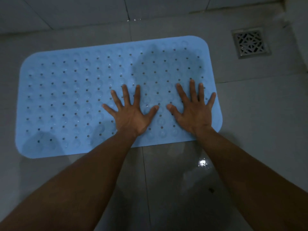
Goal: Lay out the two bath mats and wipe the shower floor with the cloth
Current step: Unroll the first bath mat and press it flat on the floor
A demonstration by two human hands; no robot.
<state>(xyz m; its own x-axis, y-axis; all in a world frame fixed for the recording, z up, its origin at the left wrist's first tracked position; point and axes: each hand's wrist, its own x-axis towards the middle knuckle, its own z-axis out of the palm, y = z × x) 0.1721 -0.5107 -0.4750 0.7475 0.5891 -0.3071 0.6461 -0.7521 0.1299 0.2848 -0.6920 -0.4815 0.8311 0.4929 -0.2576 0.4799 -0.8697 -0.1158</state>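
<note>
A light blue bath mat (66, 97) with rows of small holes and suction bumps lies flat on the grey tiled shower floor (250, 130). My left hand (130, 114) presses flat on the mat near its middle, fingers spread. My right hand (194, 110) presses flat on the mat's right part, fingers spread too. Only one mat is in view, and no cloth shows.
A square metal floor drain (250, 43) sits at the back right, just beyond the mat's corner. The tiled wall base (66, 15) runs along the far side. A wet, shiny patch (202, 162) lies on the floor in front of the mat.
</note>
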